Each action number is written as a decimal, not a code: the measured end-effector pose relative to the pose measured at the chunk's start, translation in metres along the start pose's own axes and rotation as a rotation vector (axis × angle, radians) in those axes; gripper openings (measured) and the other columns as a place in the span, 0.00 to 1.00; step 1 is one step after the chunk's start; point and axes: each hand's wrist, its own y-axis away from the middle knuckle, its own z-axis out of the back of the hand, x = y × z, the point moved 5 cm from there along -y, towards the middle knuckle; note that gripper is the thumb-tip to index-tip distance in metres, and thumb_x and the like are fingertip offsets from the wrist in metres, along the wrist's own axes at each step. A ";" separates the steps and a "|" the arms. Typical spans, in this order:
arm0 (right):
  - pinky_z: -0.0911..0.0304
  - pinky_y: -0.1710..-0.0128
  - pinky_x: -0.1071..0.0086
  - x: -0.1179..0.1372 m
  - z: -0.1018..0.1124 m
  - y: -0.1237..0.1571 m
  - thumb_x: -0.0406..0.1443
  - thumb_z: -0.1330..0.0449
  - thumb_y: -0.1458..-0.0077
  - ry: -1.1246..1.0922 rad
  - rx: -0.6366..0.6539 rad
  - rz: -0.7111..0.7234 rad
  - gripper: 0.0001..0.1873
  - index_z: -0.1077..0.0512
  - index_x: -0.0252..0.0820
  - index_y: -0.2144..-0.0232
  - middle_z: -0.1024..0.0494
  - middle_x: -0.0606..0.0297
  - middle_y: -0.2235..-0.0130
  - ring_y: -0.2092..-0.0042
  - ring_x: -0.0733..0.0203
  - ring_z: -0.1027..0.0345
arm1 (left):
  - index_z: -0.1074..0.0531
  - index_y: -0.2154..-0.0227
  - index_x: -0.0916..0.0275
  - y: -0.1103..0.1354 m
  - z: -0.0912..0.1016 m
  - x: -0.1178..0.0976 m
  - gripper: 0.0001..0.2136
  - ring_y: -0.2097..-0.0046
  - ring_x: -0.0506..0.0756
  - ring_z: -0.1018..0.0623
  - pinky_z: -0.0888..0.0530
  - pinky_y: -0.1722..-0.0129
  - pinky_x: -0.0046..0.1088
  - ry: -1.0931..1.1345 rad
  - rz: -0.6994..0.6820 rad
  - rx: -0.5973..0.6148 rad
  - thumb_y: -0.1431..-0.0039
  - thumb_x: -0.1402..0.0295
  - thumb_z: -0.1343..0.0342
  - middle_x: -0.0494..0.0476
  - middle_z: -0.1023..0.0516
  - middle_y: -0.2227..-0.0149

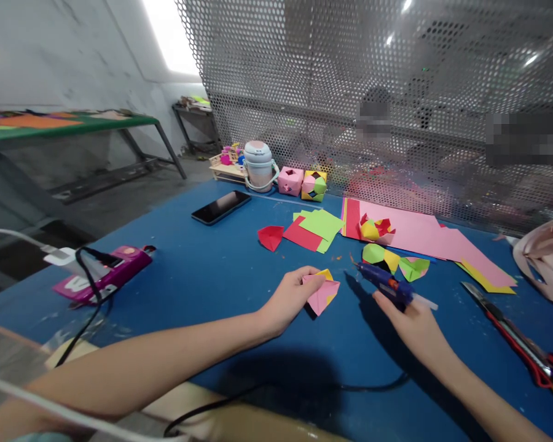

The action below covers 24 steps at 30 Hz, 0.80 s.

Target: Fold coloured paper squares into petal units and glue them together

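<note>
Folded pink-and-yellow paper piece (321,299) is pinched in the left hand (291,296), thumb against fingers, over the blue tabletop (175,276). Hot glue gun (383,281) is gripped by the curled right hand (415,325); green-and-yellow folded paper (373,252) is partly hidden behind it. Red folded piece (271,237) is placed beyond.

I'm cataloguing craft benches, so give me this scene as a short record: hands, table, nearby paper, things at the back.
Left hand: pinches a folded pink-and-yellow paper piece
Right hand: holds a blue glue gun, nozzle pointing toward the left hand's side
Table: blue top
Nearby paper: red folded piece, green sheets overlapping a red sheet
Back: lidded flask beside a pink folded box
Phone: lying flat, screen dark
</note>
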 end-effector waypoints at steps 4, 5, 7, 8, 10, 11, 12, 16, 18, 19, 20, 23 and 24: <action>0.35 0.74 0.66 -0.018 -0.012 -0.011 0.44 0.49 0.45 0.254 0.040 0.007 0.17 0.27 0.39 0.66 0.22 0.60 0.71 0.71 0.55 0.28 | 0.31 0.73 0.65 0.003 -0.003 -0.003 0.12 0.74 0.48 0.33 0.38 0.73 0.22 0.121 0.035 0.017 0.52 0.60 0.44 0.48 0.32 0.77; 0.36 0.75 0.67 -0.019 -0.012 -0.012 0.45 0.50 0.44 0.300 0.055 0.027 0.18 0.27 0.39 0.67 0.23 0.61 0.72 0.72 0.56 0.28 | 0.31 0.72 0.65 0.004 -0.004 -0.004 0.11 0.74 0.48 0.33 0.38 0.73 0.22 0.147 0.040 0.026 0.53 0.62 0.44 0.48 0.31 0.76; 0.37 0.76 0.68 -0.017 -0.006 -0.011 0.46 0.50 0.44 0.374 0.089 0.093 0.18 0.28 0.40 0.67 0.23 0.61 0.72 0.71 0.55 0.28 | 0.31 0.70 0.65 0.005 -0.005 -0.006 0.09 0.73 0.48 0.32 0.38 0.73 0.22 0.167 0.041 0.033 0.55 0.66 0.44 0.48 0.30 0.75; 0.38 0.76 0.68 -0.015 0.000 -0.010 0.47 0.50 0.44 0.416 0.107 0.128 0.17 0.28 0.41 0.67 0.23 0.61 0.71 0.70 0.55 0.28 | 0.31 0.69 0.65 0.005 -0.005 -0.006 0.09 0.73 0.48 0.32 0.38 0.73 0.22 0.164 0.039 0.026 0.55 0.68 0.45 0.49 0.30 0.74; 0.41 0.79 0.68 -0.010 0.016 -0.004 0.48 0.47 0.47 0.530 0.136 0.181 0.16 0.29 0.43 0.70 0.23 0.61 0.73 0.73 0.54 0.28 | 0.31 0.69 0.65 0.005 -0.004 -0.006 0.09 0.73 0.47 0.32 0.39 0.73 0.21 0.149 0.041 0.007 0.56 0.69 0.45 0.49 0.30 0.74; 0.45 0.81 0.68 -0.006 0.025 0.000 0.49 0.45 0.48 0.589 0.143 0.197 0.16 0.30 0.43 0.74 0.24 0.61 0.76 0.76 0.55 0.30 | 0.31 0.70 0.65 0.005 -0.004 -0.005 0.08 0.74 0.47 0.32 0.39 0.74 0.21 0.145 0.045 0.002 0.55 0.68 0.45 0.49 0.30 0.75; 0.49 0.84 0.69 -0.002 0.032 0.004 0.48 0.44 0.49 0.626 0.167 0.212 0.17 0.32 0.44 0.81 0.27 0.62 0.81 0.81 0.57 0.33 | 0.31 0.70 0.65 0.005 -0.004 -0.005 0.08 0.74 0.47 0.33 0.39 0.74 0.21 0.145 0.049 -0.002 0.54 0.68 0.45 0.48 0.30 0.75; 0.47 0.83 0.72 0.025 0.028 0.019 0.43 0.45 0.45 0.313 0.409 0.195 0.14 0.35 0.45 0.80 0.30 0.68 0.82 0.81 0.65 0.38 | 0.33 0.72 0.65 0.007 -0.007 -0.002 0.08 0.73 0.48 0.31 0.38 0.73 0.22 0.162 0.048 0.015 0.52 0.65 0.45 0.49 0.29 0.75; 0.42 0.79 0.73 0.038 0.013 0.019 0.41 0.48 0.43 0.078 0.402 0.114 0.11 0.35 0.44 0.75 0.31 0.69 0.78 0.78 0.66 0.37 | 0.33 0.72 0.64 0.010 -0.009 -0.003 0.08 0.73 0.49 0.30 0.37 0.72 0.23 0.149 0.032 0.028 0.51 0.65 0.45 0.49 0.29 0.75; 0.40 0.78 0.74 0.042 0.005 0.017 0.41 0.48 0.44 -0.022 0.343 0.062 0.09 0.35 0.43 0.72 0.30 0.69 0.76 0.76 0.66 0.36 | 0.33 0.72 0.64 0.012 -0.010 -0.003 0.08 0.73 0.49 0.31 0.37 0.72 0.23 0.132 0.021 0.032 0.51 0.65 0.46 0.49 0.30 0.75; 0.38 0.76 0.73 0.044 -0.003 0.015 0.41 0.47 0.45 -0.119 0.290 0.012 0.08 0.35 0.42 0.69 0.30 0.68 0.74 0.75 0.66 0.36 | 0.33 0.72 0.64 0.014 -0.011 -0.004 0.07 0.73 0.48 0.31 0.37 0.72 0.22 0.114 0.009 0.030 0.50 0.65 0.46 0.49 0.30 0.75; 0.38 0.76 0.73 0.040 -0.028 0.013 0.42 0.45 0.47 -0.355 0.254 -0.124 0.11 0.36 0.41 0.65 0.32 0.68 0.73 0.74 0.66 0.37 | 0.33 0.73 0.65 0.020 -0.013 -0.008 0.06 0.73 0.47 0.34 0.38 0.72 0.21 0.051 -0.014 0.038 0.49 0.66 0.47 0.48 0.32 0.75; 0.38 0.77 0.74 0.038 -0.033 0.013 0.43 0.45 0.47 -0.410 0.250 -0.158 0.12 0.36 0.40 0.65 0.33 0.69 0.74 0.74 0.66 0.37 | 0.33 0.73 0.65 0.022 -0.015 -0.009 0.06 0.73 0.47 0.34 0.38 0.72 0.21 0.025 -0.017 0.047 0.49 0.66 0.47 0.47 0.33 0.76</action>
